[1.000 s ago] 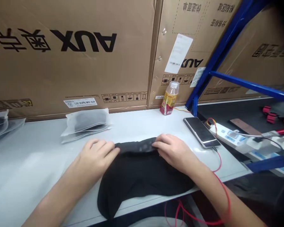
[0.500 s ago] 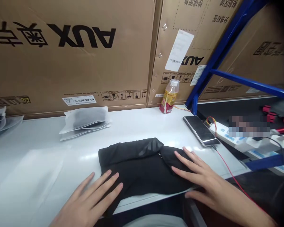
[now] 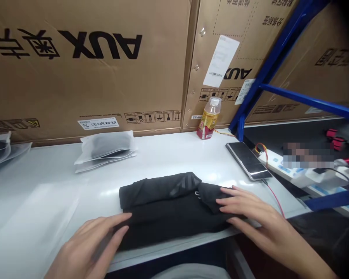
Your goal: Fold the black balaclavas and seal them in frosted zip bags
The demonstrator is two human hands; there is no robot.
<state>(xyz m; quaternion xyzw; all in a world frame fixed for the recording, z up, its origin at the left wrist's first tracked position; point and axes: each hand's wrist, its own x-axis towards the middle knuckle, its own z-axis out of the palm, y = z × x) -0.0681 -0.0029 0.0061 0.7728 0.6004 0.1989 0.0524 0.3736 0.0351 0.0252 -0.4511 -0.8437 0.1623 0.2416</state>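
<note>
from the head view, the black cloth [image 3: 174, 223] lies in front of me near the front edge of the desk [image 3: 168, 155], its far side turned over into a band with grey stripes at one end. my left hand [image 3: 87, 240] is open at the cloth's left end, thumb and forefinger apart, their tips by its edge; i judge that suits squaring up the side. my right hand [image 3: 258, 217] is open too, fingers spread over the right end, probably so that light pressure holds the fabric flat without creasing it.

a translucent sheet [image 3: 31, 221] lies flat to my left, and the pouches [image 3: 107, 149] sit further back, near the cartons [image 3: 104, 89], perhaps to leave me working room in front. the bottle [image 3: 208, 120] stands upright at the back, likely out of my elbows' way. the phone [image 3: 247, 161] rests by the right edge, with a red cable [image 3: 276, 199] at its near end; that spot seems chosen for the power strip [image 3: 282, 164] just beside it.
</note>
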